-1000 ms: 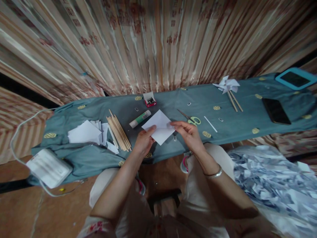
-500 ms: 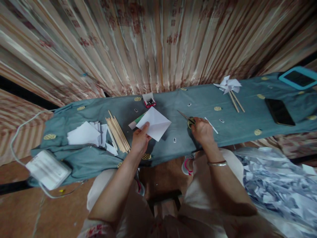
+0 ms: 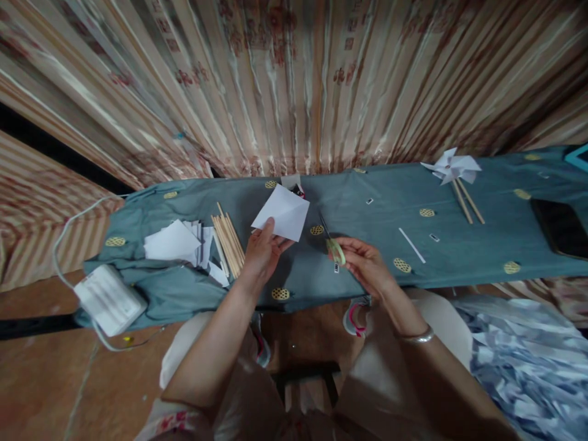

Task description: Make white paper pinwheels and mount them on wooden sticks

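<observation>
A white square sheet of paper [image 3: 285,211] with faint creases is pinched in my left hand [image 3: 264,250], thumb on top and fingers beneath. My right hand [image 3: 367,263] grips a pair of scissors [image 3: 337,250] by its yellow-green handles, the dark blades pointing up and toward the paper without touching it. Behind the sheet a small box [image 3: 298,188] is partly hidden. To the left of my left hand lie several wooden sticks [image 3: 228,242] and a stack of cut white paper [image 3: 177,242].
White paper pinwheels [image 3: 452,165] on sticks and a black phone [image 3: 558,226] lie at the right. A thin paper strip [image 3: 412,245] rests nearer. A white power box [image 3: 110,300] with a cable sits at the left edge. Paper scraps [image 3: 528,361] fill a bag at the lower right.
My right hand has lifted the scissors off the cloth and moved them left, toward the paper. My left hand has raised the sheet and tilted it. The view has shifted slightly.
</observation>
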A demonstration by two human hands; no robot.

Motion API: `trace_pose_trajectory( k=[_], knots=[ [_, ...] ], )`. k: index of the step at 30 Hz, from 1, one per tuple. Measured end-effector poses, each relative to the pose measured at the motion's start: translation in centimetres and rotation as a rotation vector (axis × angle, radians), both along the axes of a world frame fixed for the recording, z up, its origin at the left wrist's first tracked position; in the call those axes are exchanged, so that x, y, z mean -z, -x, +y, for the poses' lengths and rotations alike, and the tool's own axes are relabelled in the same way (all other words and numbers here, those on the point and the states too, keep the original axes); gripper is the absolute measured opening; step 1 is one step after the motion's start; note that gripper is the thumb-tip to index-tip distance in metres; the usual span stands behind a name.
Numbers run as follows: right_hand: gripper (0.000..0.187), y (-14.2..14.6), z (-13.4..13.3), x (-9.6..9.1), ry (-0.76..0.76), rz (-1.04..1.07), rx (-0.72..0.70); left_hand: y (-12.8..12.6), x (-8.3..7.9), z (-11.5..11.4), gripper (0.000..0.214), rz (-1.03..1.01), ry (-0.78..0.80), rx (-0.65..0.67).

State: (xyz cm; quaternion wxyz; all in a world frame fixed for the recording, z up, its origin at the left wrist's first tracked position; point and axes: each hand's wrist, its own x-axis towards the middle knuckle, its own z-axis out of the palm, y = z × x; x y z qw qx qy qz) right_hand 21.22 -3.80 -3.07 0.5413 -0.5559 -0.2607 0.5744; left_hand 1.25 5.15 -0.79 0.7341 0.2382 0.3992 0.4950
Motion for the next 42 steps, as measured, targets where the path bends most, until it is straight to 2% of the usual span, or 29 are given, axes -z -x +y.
trace_pose_trajectory(
  k=[3, 6, 10, 14, 17, 23, 31, 42],
  knots=[
    [0.039, 1.8, -0.5, -0.4, 0.017, 0.150, -0.047, 0.1, -0.1, 0.2, 0.025, -0.013, 0.009, -0.017],
    [0.040, 2.8, -0.7, -1.1, 0.011, 0.204, -0.111, 0.0, -0.4, 0.3, 0.020, -0.020, 0.019, -0.035],
    [0.047, 3.4, -0.8, -2.0, -0.046, 0.201, -0.244, -0.6, -0.5, 0.1, 0.017, 0.006, 0.022, -0.018],
    [0.046, 3.8, -0.6, -2.1, 0.013, 0.173, -0.290, -1.1, -0.4, 0.0, 0.020, -0.012, 0.022, 0.014],
    [0.043, 3.9, -0.6, -1.9, 0.039, 0.153, -0.337, -1.0, -0.5, 0.4, 0.023, -0.042, 0.014, -0.011],
    [0.041, 3.5, -1.0, -1.7, -0.017, 0.101, -0.332, 0.0, -0.6, 1.4, 0.017, -0.065, 0.013, -0.106],
    [0.040, 3.8, -1.0, -1.4, -0.041, -0.010, -0.366, -0.8, -0.4, 1.0, 0.019, -0.084, 0.056, -0.058],
    [0.048, 3.8, -0.9, -1.2, -0.023, -0.024, -0.359, -1.6, -1.1, 0.5, 0.009, -0.124, 0.125, -0.081]
  ],
)
